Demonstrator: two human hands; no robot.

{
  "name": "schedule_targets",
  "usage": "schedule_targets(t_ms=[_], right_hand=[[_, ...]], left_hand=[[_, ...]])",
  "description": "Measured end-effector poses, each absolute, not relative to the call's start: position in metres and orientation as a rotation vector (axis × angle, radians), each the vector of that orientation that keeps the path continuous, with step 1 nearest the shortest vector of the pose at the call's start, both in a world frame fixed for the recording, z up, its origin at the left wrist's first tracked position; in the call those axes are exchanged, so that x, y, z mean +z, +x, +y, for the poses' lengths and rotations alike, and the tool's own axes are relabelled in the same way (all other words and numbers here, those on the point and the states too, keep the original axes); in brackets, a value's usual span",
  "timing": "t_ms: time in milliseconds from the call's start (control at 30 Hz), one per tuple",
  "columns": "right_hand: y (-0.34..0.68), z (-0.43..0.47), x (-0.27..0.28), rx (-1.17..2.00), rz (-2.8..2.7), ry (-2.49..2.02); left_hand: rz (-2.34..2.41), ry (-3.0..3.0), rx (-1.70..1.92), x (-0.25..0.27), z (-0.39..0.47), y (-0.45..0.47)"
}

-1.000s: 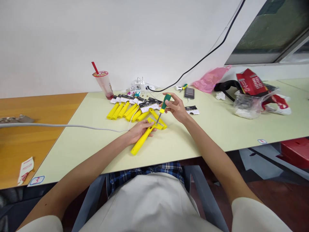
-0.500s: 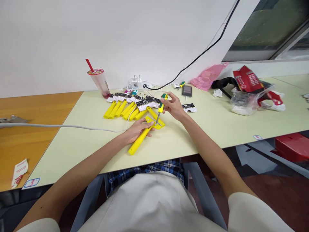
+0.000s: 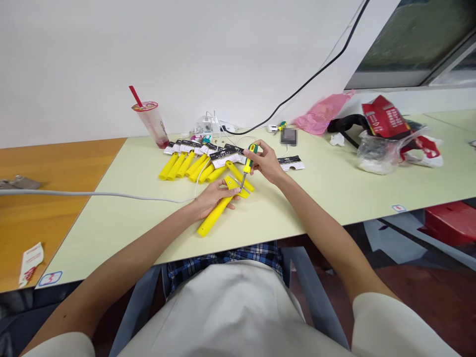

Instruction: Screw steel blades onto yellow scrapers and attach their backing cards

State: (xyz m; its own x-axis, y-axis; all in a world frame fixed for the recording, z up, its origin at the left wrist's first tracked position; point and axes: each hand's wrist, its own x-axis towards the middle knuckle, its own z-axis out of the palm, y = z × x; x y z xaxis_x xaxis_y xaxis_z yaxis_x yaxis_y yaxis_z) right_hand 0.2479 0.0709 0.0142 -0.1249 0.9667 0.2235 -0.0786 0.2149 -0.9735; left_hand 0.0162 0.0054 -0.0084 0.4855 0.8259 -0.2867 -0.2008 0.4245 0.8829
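Closed around the head of a yellow scraper [image 3: 214, 217], my left hand [image 3: 213, 199] keeps its handle slanting down toward me. In my right hand [image 3: 266, 161] is a green and yellow screwdriver [image 3: 249, 159], gripped by its handle. The shaft points down and its tip meets a screw on the scraper's head, near my left thumb. Another yellow scraper [image 3: 234, 171] lies just behind, partly hidden by the one I hold. Several more yellow scrapers [image 3: 185, 165] with black and white card sleeves [image 3: 222, 156] lie in a row beyond my left hand.
A cup with a red straw [image 3: 151, 124] stands at the back left. Near the wall are a power strip [image 3: 208, 125] and a small dark device [image 3: 289, 136]. A pink bag [image 3: 322, 114] and a clear plastic bag [image 3: 376, 154] lie right. A grey cable [image 3: 111, 195] crosses the left side.
The view has shifted slightly. Both hands keep their holds, and the screwdriver tip stays on the scraper's head with almost no visible movement.
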Motion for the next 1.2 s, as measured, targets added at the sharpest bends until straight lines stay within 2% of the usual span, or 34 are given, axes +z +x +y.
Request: schedule_targets(t_ms=[633,967,1067,1200], right_hand=[[0.249,0.074,0.015,1.087,-1.181,-1.004],[0.245,0.077,0.022,1.261,-0.983,-0.843],[0.247,0.071,0.03,1.353,-1.073,-0.858],[0.242,0.063,0.042,1.4,-1.532,-1.098]], left_hand=[[0.87,0.979,0.753,0.0,0.001,0.017],[0.871,0.973,0.761,0.002,-0.001,0.017],[0.863,0.96,0.775,0.002,-0.002,0.018],[0.83,0.955,0.782,0.0,-0.002,0.017]])
